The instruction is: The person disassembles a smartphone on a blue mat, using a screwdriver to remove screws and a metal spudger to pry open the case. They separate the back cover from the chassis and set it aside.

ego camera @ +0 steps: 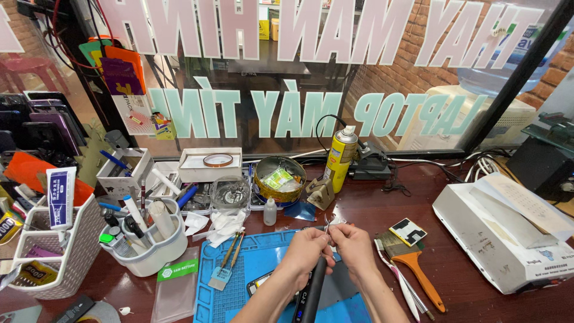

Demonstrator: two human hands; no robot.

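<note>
My left hand [304,251] and my right hand [354,248] meet fingertip to fingertip over the blue work mat [251,269]. The left hand closes around the top of a black pen-shaped tool [312,290] that runs down toward me between my forearms. Thin metal tweezers [327,222] stick up from where the fingers meet, and the right hand seems to pinch them. What sits at their tips is too small to tell. A dark phone [259,283] lies on the mat just left of my left wrist.
An orange-handled paintbrush [412,263] and a small black-and-white card [408,231] lie right of my hands. A white machine [496,239] stands far right. A yellow spray can [341,157], round tin [278,179], dropper bottle [270,212] and white tool cup [149,242] stand behind and to the left.
</note>
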